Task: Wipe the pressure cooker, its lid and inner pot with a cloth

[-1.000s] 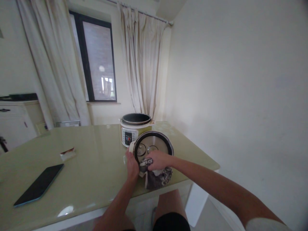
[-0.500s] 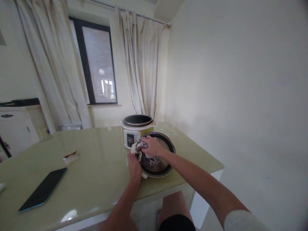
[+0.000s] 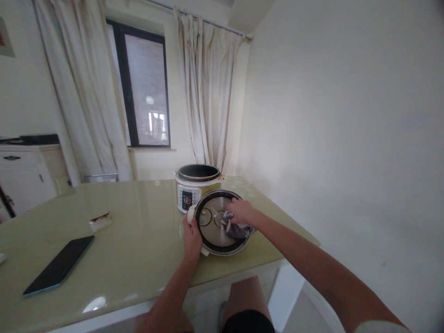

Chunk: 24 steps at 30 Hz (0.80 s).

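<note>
A round pressure cooker lid (image 3: 214, 236) is tilted with its metal underside and dark sealing ring facing me. My left hand (image 3: 192, 236) grips the lid by its white handle at the left edge. In my right hand (image 3: 241, 212) is a bunched grey patterned cloth (image 3: 237, 230), pressed against the right part of the lid's inside. Just behind the lid stands the electric pressure cooker (image 3: 187, 192), lidless, with a dark inner pot and a control panel on its front.
The glossy greenish table (image 3: 138, 208) carries a dark tablet (image 3: 59, 265) and a small whitish packet (image 3: 100, 222) on the left. A plain wall (image 3: 340, 115) rises on the right, and curtains (image 3: 211, 92) hang beside the window behind.
My right hand has moved the cloth from the lid's left side by the handle across to its right side, uncovering the centre. My left hand keeps its hold.
</note>
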Each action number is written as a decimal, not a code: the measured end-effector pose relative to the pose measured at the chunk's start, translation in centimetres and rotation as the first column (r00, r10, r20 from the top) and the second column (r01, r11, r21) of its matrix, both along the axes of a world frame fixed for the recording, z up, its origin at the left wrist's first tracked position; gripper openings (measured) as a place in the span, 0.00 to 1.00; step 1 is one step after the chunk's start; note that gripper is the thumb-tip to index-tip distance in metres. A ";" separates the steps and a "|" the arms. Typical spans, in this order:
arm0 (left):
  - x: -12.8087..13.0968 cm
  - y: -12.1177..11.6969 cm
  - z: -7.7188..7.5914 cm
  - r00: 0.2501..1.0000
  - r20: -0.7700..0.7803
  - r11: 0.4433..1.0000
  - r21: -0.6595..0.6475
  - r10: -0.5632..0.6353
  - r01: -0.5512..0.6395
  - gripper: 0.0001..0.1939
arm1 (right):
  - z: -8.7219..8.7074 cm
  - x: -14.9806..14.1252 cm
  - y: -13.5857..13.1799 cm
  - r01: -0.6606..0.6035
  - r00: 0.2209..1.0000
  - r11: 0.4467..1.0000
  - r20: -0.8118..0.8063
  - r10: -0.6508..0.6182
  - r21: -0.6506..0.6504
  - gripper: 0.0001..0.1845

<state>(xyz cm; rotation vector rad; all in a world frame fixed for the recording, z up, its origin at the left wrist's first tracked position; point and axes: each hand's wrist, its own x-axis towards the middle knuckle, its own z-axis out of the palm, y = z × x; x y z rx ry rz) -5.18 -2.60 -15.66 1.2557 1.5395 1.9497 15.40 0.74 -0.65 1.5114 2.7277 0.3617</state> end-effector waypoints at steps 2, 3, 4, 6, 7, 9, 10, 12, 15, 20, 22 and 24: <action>0.0 0.0 0.0 1.000 -0.016 1.000 0.004 -0.004 0.004 0.27 | 0.2 -0.7 0.8 0.076 0.997 0.991 -0.033 -0.073 0.111 0.17; 0.0 0.1 0.0 1.000 -0.024 1.000 0.009 -0.006 0.006 0.28 | 0.1 -1.3 1.0 0.091 0.995 0.986 -0.057 -0.084 0.137 0.17; 0.0 0.1 0.0 0.999 -0.031 1.000 0.015 -0.008 0.008 0.28 | -0.1 -2.2 1.2 0.093 0.994 0.984 -0.075 -0.082 0.152 0.18; 0.1 0.1 0.0 0.999 -0.038 1.000 0.023 -0.014 0.014 0.29 | -0.7 -4.0 1.1 0.096 0.988 0.978 -0.134 -0.072 0.185 0.20; 0.1 0.0 0.0 0.999 -0.039 0.999 0.028 -0.018 0.019 0.29 | -1.1 -4.9 1.0 0.099 0.982 0.976 -0.180 -0.064 0.192 0.23; 0.1 -0.1 -0.1 0.999 -0.040 0.999 0.038 -0.030 0.032 0.28 | -2.0 -6.1 0.6 0.092 0.954 0.981 -0.299 -0.038 0.169 0.31; 0.1 -0.2 -0.1 0.999 -0.043 0.999 0.036 -0.034 0.035 0.28 | -2.4 -6.4 0.4 0.068 0.932 0.988 -0.361 -0.013 0.139 0.35; 0.1 -0.5 -0.1 0.998 -0.055 0.999 0.015 -0.027 0.028 0.29 | -2.9 -5.9 -0.1 -0.034 0.890 0.997 -0.452 0.058 0.062 0.41; 0.2 -0.9 0.2 0.997 -0.082 0.999 -0.038 -0.011 0.008 0.31 | -3.0 -3.3 -1.1 -0.170 0.853 0.985 -0.502 0.141 -0.011 0.37; 0.4 -1.4 0.9 0.982 -0.179 0.998 -0.006 0.058 -0.060 0.31 | -4.2 1.4 -2.8 -0.008 0.792 0.994 -0.606 0.072 0.109 0.43; 0.6 -1.6 1.0 0.950 -0.274 0.989 0.027 0.150 -0.148 0.32 | -5.6 2.0 -3.0 0.131 0.693 0.981 -0.720 0.015 0.146 0.45; 0.8 -1.9 0.9 0.884 -0.389 0.966 0.084 0.259 -0.246 0.32 | -7.3 1.8 -3.0 0.209 0.604 0.968 -0.797 -0.014 0.141 0.36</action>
